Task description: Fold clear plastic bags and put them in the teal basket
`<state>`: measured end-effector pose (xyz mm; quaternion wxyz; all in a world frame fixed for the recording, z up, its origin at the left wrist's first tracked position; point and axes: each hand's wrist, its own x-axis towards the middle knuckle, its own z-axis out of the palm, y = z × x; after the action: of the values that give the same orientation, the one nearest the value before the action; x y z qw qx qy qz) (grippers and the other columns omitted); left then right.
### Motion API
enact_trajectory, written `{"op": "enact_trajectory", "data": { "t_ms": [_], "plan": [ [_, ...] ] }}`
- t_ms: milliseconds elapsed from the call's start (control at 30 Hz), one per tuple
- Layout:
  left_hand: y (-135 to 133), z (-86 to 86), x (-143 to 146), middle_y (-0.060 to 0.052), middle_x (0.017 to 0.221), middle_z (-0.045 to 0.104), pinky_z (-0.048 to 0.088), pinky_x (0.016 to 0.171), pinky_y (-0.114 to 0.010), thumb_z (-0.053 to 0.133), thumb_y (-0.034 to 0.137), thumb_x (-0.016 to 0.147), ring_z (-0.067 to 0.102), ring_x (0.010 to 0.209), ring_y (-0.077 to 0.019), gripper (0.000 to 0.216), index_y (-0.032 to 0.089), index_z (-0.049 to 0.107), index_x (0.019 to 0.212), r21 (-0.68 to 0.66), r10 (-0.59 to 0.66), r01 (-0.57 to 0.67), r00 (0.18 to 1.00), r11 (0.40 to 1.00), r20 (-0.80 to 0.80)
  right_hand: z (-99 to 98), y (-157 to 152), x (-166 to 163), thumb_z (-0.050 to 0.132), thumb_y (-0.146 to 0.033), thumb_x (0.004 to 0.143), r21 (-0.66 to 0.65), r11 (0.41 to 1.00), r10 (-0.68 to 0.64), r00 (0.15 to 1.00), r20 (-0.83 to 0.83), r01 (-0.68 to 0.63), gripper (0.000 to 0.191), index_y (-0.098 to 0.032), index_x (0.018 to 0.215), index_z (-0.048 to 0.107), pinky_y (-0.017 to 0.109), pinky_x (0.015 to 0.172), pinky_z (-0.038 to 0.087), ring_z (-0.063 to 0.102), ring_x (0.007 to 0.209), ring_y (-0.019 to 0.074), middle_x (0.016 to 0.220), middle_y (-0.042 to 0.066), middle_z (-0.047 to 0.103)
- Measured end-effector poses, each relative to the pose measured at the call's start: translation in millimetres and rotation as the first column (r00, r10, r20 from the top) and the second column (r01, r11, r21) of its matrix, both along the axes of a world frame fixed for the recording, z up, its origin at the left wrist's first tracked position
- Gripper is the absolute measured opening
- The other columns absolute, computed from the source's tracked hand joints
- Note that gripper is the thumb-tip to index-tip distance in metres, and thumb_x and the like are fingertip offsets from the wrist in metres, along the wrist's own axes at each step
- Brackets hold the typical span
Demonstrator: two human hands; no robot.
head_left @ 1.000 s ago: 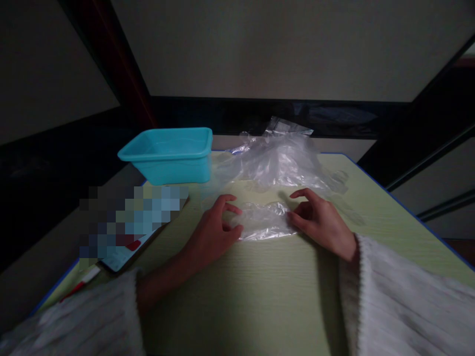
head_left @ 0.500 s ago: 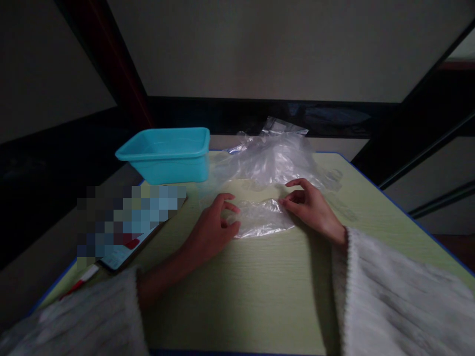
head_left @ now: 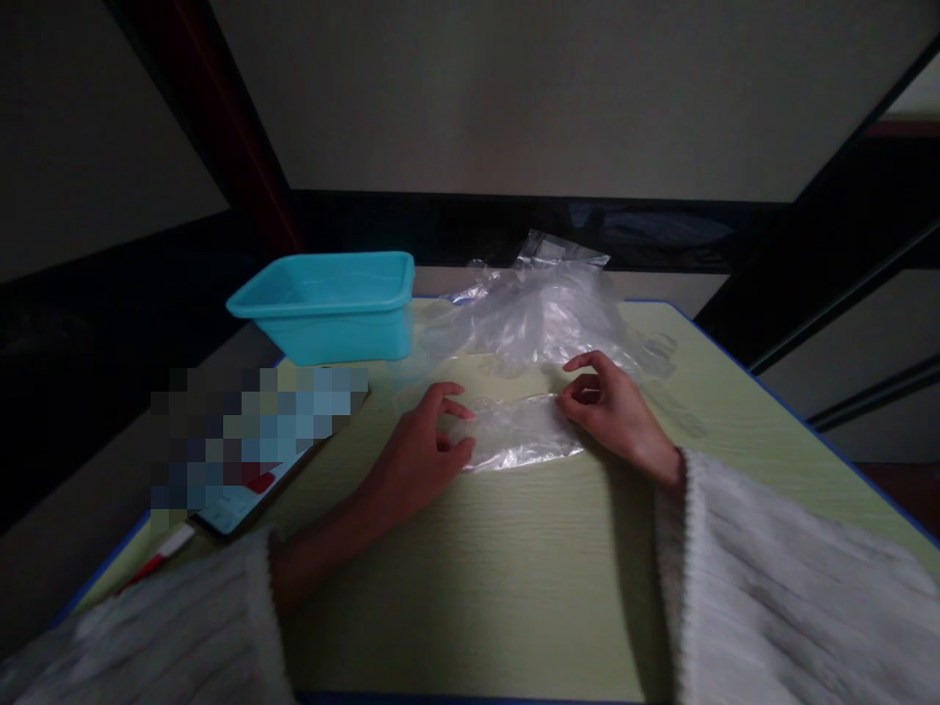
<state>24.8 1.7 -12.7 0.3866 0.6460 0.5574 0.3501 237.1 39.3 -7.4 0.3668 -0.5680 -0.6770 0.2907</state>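
- Around the work: a heap of clear plastic bags (head_left: 540,313) is piled toward the far edge of the green table (head_left: 514,587), right behind both hands and just beyond the piece being handled, with nothing lying between them.
- A turquoise tub (head_left: 330,304) stands at the far left corner of the table, beside that heap; from this angle its inside looks bare, though the light is dim.
- Along the left edge lies a flat item that is blurred out, with a red-and-white pen-like thing (head_left: 158,568) near the left edge closer to the person.
- The piece in hand: a small clear plastic bag (head_left: 518,431), thin, crinkled and glossy, lying flat on the table about mid-width, stretched sideways between the two hands.
- Left hand (head_left: 418,455) rests on the table at the bag's left end, fingers curled, thumb and fingertips pinching or pressing the plastic edge; whether it is truly gripped cannot be told.
- Right hand (head_left: 613,411) sits at the bag's far right corner, fingers bent in loosely, tips meeting the plastic there; a firm hold cannot be made out.
- Both wrists come out of wide, pale knitted sleeves (head_left: 778,578) near the front edge.
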Motion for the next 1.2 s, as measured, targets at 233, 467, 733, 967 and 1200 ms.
{"op": "enact_trajectory", "data": {
  "t_ms": [233, 467, 733, 967, 1200],
  "plan": [
    [-0.8, 1.5, -0.5, -0.002, 0.100, 0.056, 0.045, 0.045, -0.019, 0.052, 0.008, 0.072, 0.056, 0.045, -0.0049, 0.039, 0.019, 0.038, 0.106, -0.021, -0.008, 0.008, 1.000, 1.000, 0.002, 0.4, -4.5, -1.5, 0.047, -0.016, 0.061, 0.136, 0.989, 0.022, 0.972, 0.235, -0.056, 0.027, -0.020, 0.088, 0.043, 0.026, 0.052, 0.036, 0.049, 0.052, 0.0140, 0.059, -0.003, 0.052],
    [1.5, -4.8, -1.4, -0.001, 0.098, 0.057, 0.046, 0.046, -0.019, 0.054, 0.008, 0.070, 0.054, 0.044, -0.0039, 0.039, 0.019, 0.040, 0.105, 0.005, 0.006, -0.006, 1.000, 1.000, 0.025, -4.8, -8.1, -4.1, 0.045, -0.008, 0.063, 0.237, 0.961, 0.036, 0.914, 0.405, -0.143, 0.026, -0.016, 0.087, 0.048, 0.026, 0.055, 0.036, 0.049, 0.056, 0.0148, 0.063, -0.001, 0.051],
    [1.5, -4.3, -1.2, -0.001, 0.096, 0.057, 0.045, 0.045, -0.019, 0.053, 0.007, 0.070, 0.053, 0.043, -0.0043, 0.039, 0.019, 0.040, 0.105, 0.011, 0.008, -0.009, 1.000, 1.000, 0.019, -1.6, -17.4, -2.2, 0.039, -0.005, 0.072, 0.345, 0.900, 0.052, 0.850, 0.524, -0.267, 0.029, -0.011, 0.092, 0.058, 0.034, 0.070, 0.048, 0.058, 0.076, 0.0210, 0.091, 0.013, 0.058],
    [3.2, -7.8, -2.2, -0.001, 0.097, 0.058, 0.046, 0.046, -0.019, 0.053, 0.009, 0.070, 0.054, 0.044, -0.0045, 0.040, 0.019, 0.040, 0.107, 0.029, 0.002, -0.003, 1.000, 1.000, 0.021, -7.1, -45.7, -20.1, 0.034, -0.024, 0.089, 0.194, 0.917, 0.092, 0.659, 0.746, -0.348, 0.050, 0.006, 0.128, 0.042, 0.045, 0.101, 0.037, 0.040, 0.125, 0.0302, 0.135, 0.024, 0.042],
    [2.7, -4.0, -1.6, -0.002, 0.100, 0.058, 0.048, 0.046, -0.020, 0.053, 0.009, 0.071, 0.056, 0.046, -0.0053, 0.040, 0.019, 0.040, 0.107, 0.002, 0.011, -0.011, 1.000, 1.000, 0.017, -20.1, -48.2, -19.9, 0.028, -0.041, 0.092, 0.127, 0.947, 0.063, 0.556, 0.829, -0.296, 0.061, 0.003, 0.134, 0.035, 0.046, 0.105, 0.028, 0.027, 0.132, 0.0272, 0.142, 0.019, 0.029]
  ]
}}
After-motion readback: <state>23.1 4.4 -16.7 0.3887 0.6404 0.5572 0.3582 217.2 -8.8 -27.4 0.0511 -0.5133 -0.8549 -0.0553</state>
